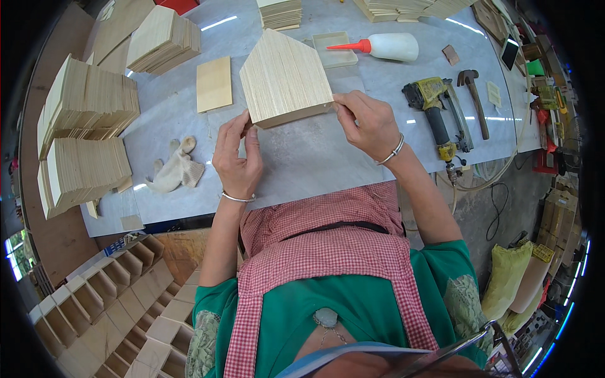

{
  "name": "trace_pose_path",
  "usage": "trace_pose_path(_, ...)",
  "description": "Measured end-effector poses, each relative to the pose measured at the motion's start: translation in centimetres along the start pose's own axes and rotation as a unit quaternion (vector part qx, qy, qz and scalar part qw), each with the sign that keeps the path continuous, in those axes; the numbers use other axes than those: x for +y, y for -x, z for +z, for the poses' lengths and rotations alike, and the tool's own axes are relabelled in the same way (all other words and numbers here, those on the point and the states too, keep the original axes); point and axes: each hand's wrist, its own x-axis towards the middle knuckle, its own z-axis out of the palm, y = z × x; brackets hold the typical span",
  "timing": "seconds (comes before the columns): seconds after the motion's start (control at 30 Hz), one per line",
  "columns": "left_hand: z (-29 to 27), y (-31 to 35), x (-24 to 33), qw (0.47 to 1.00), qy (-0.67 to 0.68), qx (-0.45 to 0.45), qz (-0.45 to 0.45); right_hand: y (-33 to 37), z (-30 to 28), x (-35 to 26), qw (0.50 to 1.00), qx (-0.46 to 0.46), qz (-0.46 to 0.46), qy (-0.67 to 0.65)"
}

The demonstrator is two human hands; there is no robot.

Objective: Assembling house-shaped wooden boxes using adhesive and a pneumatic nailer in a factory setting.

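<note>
A house-shaped wooden piece [283,79] with a pointed top lies on the table in front of me. Below its pale face shows a thicker front edge, so it has some depth. My left hand [238,154] grips its lower left corner with bent fingers, the thumb near the front edge. At the lower right corner my right hand [368,126] pinches it between thumb and fingers. A small rectangular wooden panel [214,84] lies flat to its left. Past its right side is a shallow tray [335,58], and across that reaches the red nozzle of a white glue bottle [394,47].
Stacks of house-shaped panels [94,94] line the table's left side, with more at the far edge. A work glove [176,167] lies left of my left hand. To the right are a yellow-black nail gun [435,110] with a hose and a hammer [476,104]. Wooden boxes [88,290] stand at lower left.
</note>
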Motion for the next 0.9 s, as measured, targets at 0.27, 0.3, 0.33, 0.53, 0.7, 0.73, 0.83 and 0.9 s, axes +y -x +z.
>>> trace_pose_path(0.27, 0.0, -0.9, -0.1, 1.0, -0.001, 0.001, 0.016, 0.1, -0.1, 0.0, 1.0, -0.009, 0.008, 0.018)
trace_pose_path(0.3, 0.0, -1.0, -0.3, 0.999, -0.021, 0.001, 0.036, 0.2, -0.1, 0.1, 1.0, -0.007, 0.008, 0.017)
trace_pose_path(0.33, 0.1, -1.0, -0.4, 0.998, -0.041, 0.001, 0.055, 0.2, 0.0, 0.1, 1.0, -0.007, 0.009, 0.02)
trace_pose_path(0.53, 0.3, -1.2, -0.6, 0.995, -0.055, 0.004, 0.079, 0.3, 0.3, 0.1, 1.0, -0.006, 0.02, 0.007)
trace_pose_path(0.7, 0.3, -1.2, -0.5, 0.995, -0.055, 0.006, 0.078, 0.3, 1.0, -0.2, 0.998, 0.015, 0.001, 0.063)
trace_pose_path(0.73, 0.3, -1.2, -0.5, 0.995, -0.057, 0.003, 0.078, 0.4, 1.2, -0.1, 0.998, 0.014, 0.002, 0.066)
trace_pose_path(0.83, 0.3, -1.0, -0.3, 0.997, -0.047, -0.01, 0.059, 0.5, 1.5, 0.0, 0.996, 0.03, 0.013, 0.084)
trace_pose_path(0.9, 0.3, -1.0, -0.3, 0.997, -0.048, -0.01, 0.061, 0.4, 1.4, 0.0, 0.995, 0.025, 0.019, 0.098)
